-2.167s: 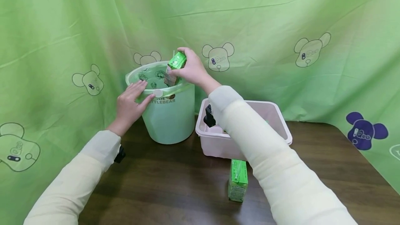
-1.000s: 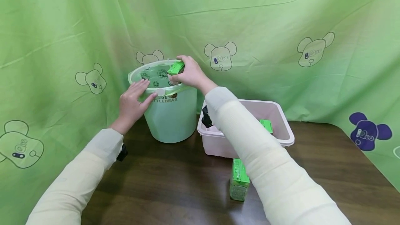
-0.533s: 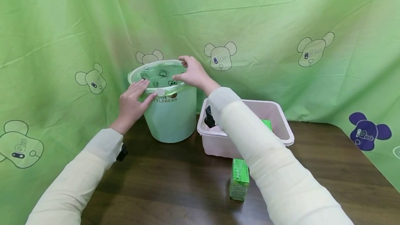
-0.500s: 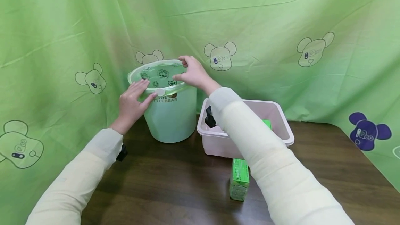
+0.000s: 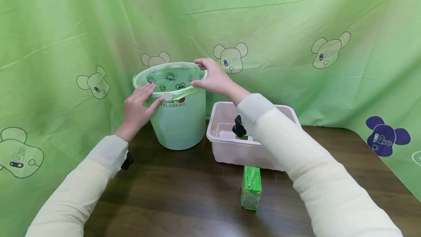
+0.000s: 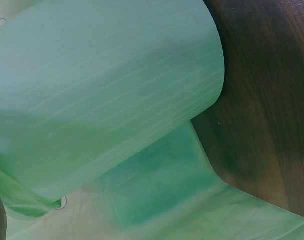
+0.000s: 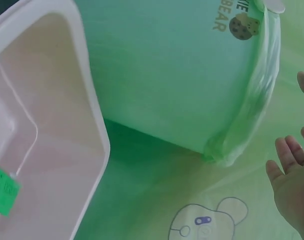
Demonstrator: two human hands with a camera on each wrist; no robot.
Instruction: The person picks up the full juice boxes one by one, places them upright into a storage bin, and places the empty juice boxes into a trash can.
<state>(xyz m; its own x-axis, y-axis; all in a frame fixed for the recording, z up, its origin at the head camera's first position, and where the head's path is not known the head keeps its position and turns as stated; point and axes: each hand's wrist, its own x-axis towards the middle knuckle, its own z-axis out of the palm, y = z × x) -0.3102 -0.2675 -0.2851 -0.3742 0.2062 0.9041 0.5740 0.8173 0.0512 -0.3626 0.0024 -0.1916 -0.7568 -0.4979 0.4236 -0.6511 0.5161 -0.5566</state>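
Observation:
A mint-green bin (image 5: 179, 125), lined with a thin green bag (image 7: 252, 100), stands upright on the table. My left hand (image 5: 137, 107) rests on its near left rim, with fingers straight over the edge and the thumb along the front. In the left wrist view the bin's side wall (image 6: 106, 90) fills much of the picture. My right hand (image 5: 215, 76) is held at the bin's right rim, fingers and thumb apart, holding nothing. The right wrist view shows this hand (image 7: 297, 190) beside the bag-covered rim. A green drink carton (image 5: 251, 189) stands on the table in front.
To the bin's right sits a pale pink tub (image 5: 227, 149), partly hidden by the right sleeve. Inside it lies a green carton (image 7: 2, 190). A green curtain (image 5: 269, 21) printed with bear heads hangs behind the dark wooden table (image 5: 177, 193).
The right hand lowered a green drink carton into the bin and let it go; the carton is now out of sight. That hand has drawn back rightward. The left hand stays on the rim.

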